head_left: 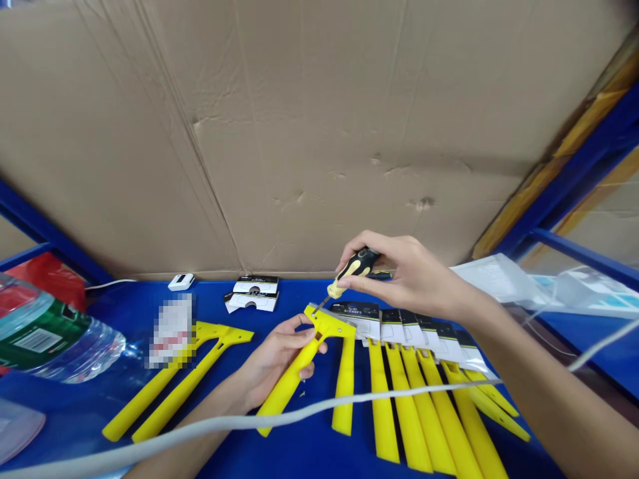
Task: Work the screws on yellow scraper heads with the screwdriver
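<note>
My left hand (282,356) is closed round the neck of a yellow scraper (294,380), which it holds tilted above the blue surface. In my right hand (394,266) is a screwdriver (352,271) with a black and cream handle. The screwdriver's tip points down at the left end of the scraper's head; whether it sits in a screw is too small to tell. A screw (340,330) shows at the right side of the same head. Just right of the held scraper lies a row of several yellow scrapers (389,406) with black and white card sleeves (399,326) over their heads.
Two more yellow scrapers (184,382) lie at the left, partly behind a blurred patch. Small black and white boxes (255,293) and a white device (181,282) stand near the cardboard wall (319,133). A water bottle (54,332) lies at far left. A white cable (299,418) crosses in front.
</note>
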The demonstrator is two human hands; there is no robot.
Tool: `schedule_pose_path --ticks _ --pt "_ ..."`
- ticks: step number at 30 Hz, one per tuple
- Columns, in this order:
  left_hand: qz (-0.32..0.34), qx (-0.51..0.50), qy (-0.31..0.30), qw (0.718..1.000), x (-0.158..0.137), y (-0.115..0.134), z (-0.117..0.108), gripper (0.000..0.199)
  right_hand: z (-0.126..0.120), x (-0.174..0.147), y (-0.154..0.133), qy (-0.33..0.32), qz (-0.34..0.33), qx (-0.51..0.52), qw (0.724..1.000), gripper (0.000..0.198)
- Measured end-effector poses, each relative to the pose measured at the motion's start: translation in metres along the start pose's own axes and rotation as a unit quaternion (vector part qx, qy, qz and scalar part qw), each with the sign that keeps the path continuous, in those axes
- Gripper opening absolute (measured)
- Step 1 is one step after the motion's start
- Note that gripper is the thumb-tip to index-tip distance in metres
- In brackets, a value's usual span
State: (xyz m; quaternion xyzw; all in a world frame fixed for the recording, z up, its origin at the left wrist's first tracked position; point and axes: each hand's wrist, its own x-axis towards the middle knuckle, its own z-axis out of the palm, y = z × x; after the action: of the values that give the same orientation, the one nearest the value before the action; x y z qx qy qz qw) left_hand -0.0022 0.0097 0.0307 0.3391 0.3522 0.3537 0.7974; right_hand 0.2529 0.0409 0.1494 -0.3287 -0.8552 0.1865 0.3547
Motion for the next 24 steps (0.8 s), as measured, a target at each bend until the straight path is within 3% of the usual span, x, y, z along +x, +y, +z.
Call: schedule_pose_path --ticks 24 --pt "0.002 0.007 0.008 1.0 -0.0003 -0.0007 -0.0002 0.037 0.0022 0.0018 0.0004 -0.013 0.008 -0.007 1.0 0.022"
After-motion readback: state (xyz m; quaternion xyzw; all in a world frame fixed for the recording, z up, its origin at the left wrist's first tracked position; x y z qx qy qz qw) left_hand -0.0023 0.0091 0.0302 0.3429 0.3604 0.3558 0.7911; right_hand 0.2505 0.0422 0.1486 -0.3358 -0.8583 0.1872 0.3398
